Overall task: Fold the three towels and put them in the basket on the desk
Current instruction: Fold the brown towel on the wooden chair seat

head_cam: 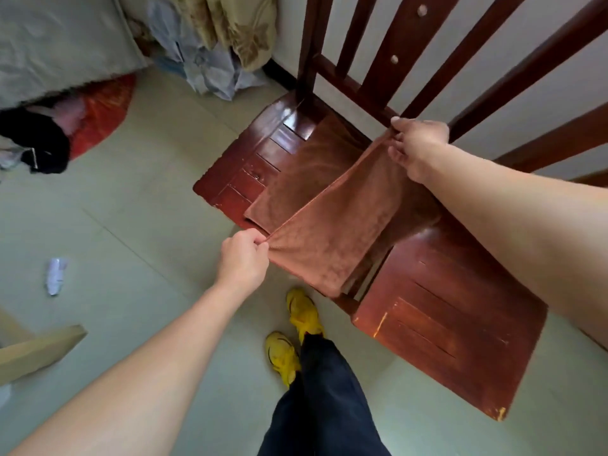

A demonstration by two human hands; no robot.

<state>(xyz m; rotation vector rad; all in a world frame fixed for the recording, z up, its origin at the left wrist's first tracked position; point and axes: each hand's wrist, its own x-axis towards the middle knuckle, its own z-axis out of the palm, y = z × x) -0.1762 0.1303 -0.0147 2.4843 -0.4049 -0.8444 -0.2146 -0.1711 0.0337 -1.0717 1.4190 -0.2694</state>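
A brown towel [342, 225] hangs stretched between my two hands above a red-brown wooden bench [437, 324]. My left hand [243, 258] pinches its near corner in front of the seat's edge. My right hand [418, 146] pinches the far corner close to the bench's backrest slats. A second brown towel [302, 172] lies flat on the seat under the lifted one. No basket or desk is in view.
The bench backrest [408, 44] rises at the top right. My yellow shoes [296, 334] stand on the tiled floor in front of the seat. Clothes and a red bag [102, 110] lie at the left, crumpled paper [56, 274] on the floor, a pale wooden edge [39, 350] at bottom left.
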